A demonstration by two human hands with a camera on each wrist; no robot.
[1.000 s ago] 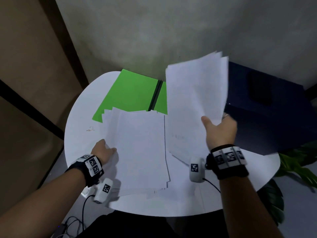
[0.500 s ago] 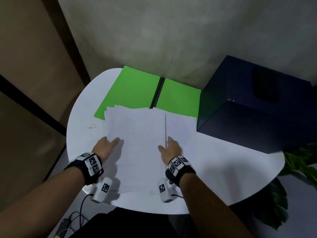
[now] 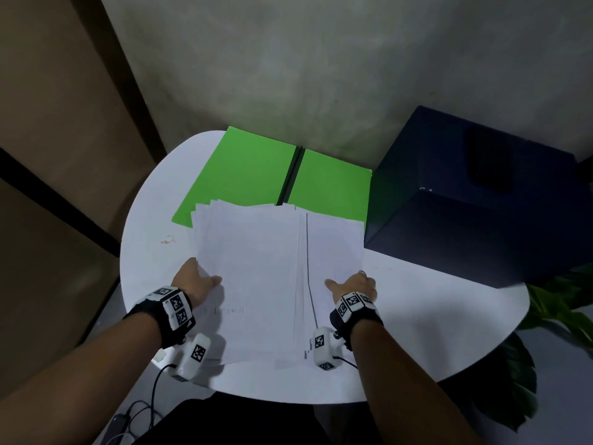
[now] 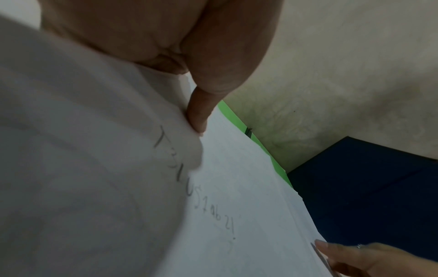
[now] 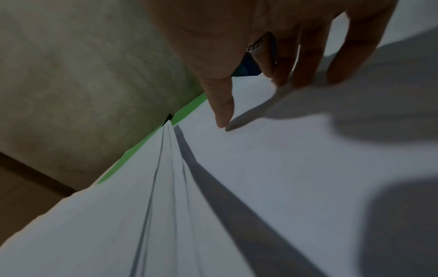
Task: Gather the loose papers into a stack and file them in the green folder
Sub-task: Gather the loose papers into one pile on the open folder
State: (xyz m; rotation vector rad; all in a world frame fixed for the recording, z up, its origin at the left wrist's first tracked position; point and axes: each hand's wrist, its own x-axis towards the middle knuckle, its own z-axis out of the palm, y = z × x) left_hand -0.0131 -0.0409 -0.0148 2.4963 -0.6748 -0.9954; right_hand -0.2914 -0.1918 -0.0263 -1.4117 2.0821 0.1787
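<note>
The near part of green folder (image 3: 253, 175) is hidden under the papers (image 3: 256, 268). Left hand (image 3: 195, 281) fingers are under the stack edge, not visible. Pencil writing on top sheet is too faint to read in head view. Plant (image 3: 558, 303) is cut off at right edge.

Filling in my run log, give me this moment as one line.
left hand: grips papers | right hand: reaching under right sheets | green folder: open, unfilled | stack: uneven

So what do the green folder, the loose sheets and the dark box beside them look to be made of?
Green folder: likely thin card or plastic, flat matte green with a dark spine.
Loose sheets: thin white paper with faint handwriting and curling edges.
Dark box: navy and matte; material unclear.
</note>
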